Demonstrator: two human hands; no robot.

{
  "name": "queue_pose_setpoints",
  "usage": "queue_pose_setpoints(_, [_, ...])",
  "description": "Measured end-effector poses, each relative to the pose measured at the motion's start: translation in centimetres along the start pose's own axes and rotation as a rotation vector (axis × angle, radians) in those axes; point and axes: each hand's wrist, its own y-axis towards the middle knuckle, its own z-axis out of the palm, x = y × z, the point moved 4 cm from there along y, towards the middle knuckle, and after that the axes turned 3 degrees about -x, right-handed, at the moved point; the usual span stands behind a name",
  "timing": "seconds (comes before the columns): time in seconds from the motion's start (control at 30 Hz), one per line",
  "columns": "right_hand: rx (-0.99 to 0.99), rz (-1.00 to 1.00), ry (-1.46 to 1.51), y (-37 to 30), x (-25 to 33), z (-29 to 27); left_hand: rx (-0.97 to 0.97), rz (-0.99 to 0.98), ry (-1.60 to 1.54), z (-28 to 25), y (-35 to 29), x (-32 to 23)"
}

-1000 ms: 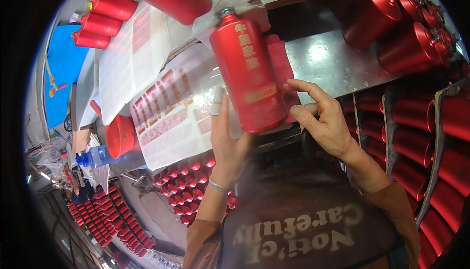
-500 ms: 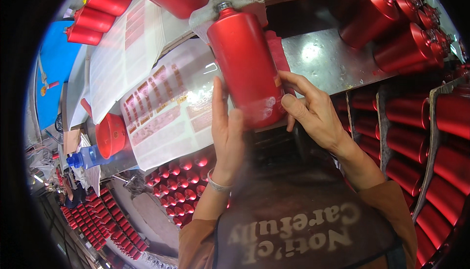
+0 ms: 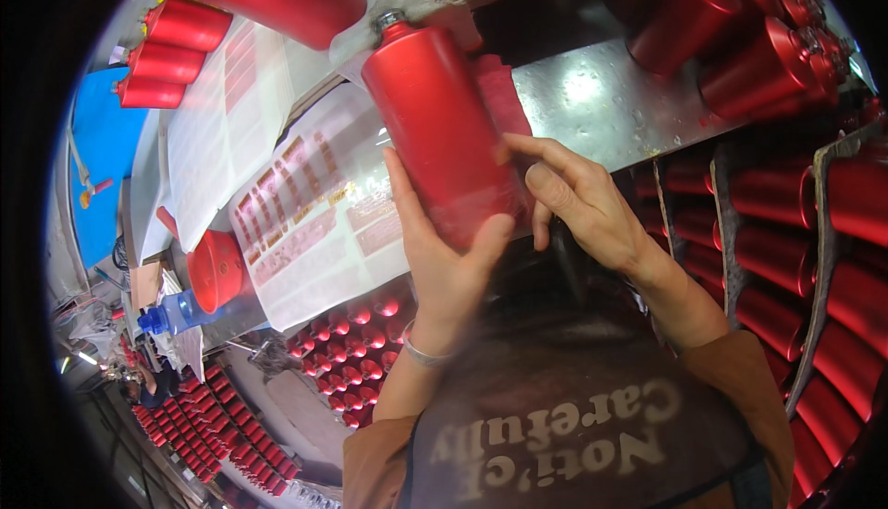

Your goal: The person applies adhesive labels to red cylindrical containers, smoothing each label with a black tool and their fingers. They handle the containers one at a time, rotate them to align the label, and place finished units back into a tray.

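Observation:
A large red bottle (image 3: 439,120) with a threaded metal neck lies tilted in front of me, its neck pointing away and to the left. My left hand (image 3: 449,273) cradles its lower left side, with the thumb at the base and the fingers along the edge. At the right edge near the base is my right hand (image 3: 592,208), its index fingertip touching the bottle and its thumb bent close by. A small brownish spot shows at that fingertip, too blurred to name. Left of the bottle lies a sheet of decals (image 3: 305,208) in rows, looking wet.
A red bowl (image 3: 215,271) and a blue-capped plastic bottle (image 3: 176,315) stand at the left. Pink cloth (image 3: 500,93) lies beside the bottle on the metal table (image 3: 592,106). More red bottles (image 3: 758,74) stand far right, with racks of them (image 3: 768,259) below.
The view has shifted slightly. My left thumb has swung out to the right across the bottle's base. My right hand stays at the bottle's right edge, its thumb slightly nearer the index finger.

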Motion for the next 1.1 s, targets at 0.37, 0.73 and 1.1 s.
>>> queue_pose_setpoints(0.37, [-0.062,0.007,0.047,1.0,-0.4,0.3,-0.040,-0.116,-0.097,0.0,0.1,0.4])
queue_pose_setpoints(0.73, [-0.169,-0.147,-0.213,1.6,0.8,0.6,0.004,-0.012,0.064,0.3,-0.2,-0.7])
queue_pose_setpoints(1.1, [-0.067,-0.160,-0.029,1.8,-1.3,-0.4,-0.045,-0.074,-0.080,0.2,0.1,1.2])
